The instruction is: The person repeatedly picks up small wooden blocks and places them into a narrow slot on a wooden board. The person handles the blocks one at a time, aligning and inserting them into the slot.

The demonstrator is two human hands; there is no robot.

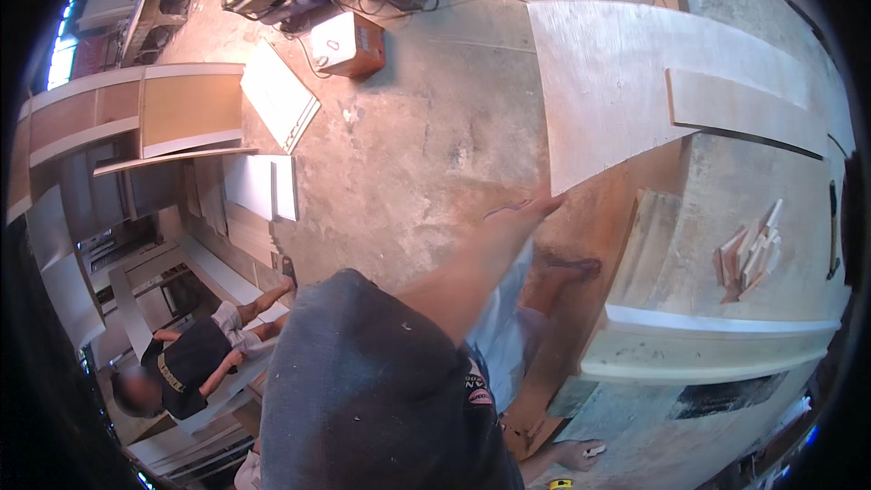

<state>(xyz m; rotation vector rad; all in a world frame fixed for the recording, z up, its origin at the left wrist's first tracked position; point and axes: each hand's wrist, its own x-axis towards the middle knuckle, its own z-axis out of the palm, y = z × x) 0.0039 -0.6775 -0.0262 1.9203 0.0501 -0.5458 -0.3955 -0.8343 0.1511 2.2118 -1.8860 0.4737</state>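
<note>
My left arm stretches up and across from a dark sleeve. My left hand (528, 208) is at the lower corner of a large pale plywood sheet (603, 82), its fingers closed at that corner and partly hidden. The sheet is wide, with a curved near edge, and a narrower board (744, 111) lies on it. Low on the right, my right hand (573, 455) rests above a worn bench top (626, 431), closed around a small white piece (594, 450) whose kind I cannot make out. Beside it, a yellow tape measure (561, 485) shows at the lower edge.
Wood offcuts (751, 254) lie heaped on the bench, near a long pale strip (717, 322). An orange and white box (349, 44) stands on the concrete floor (426, 145) near cables. At left, a person (186, 372) in a dark shirt is among cabinet panels (190, 109).
</note>
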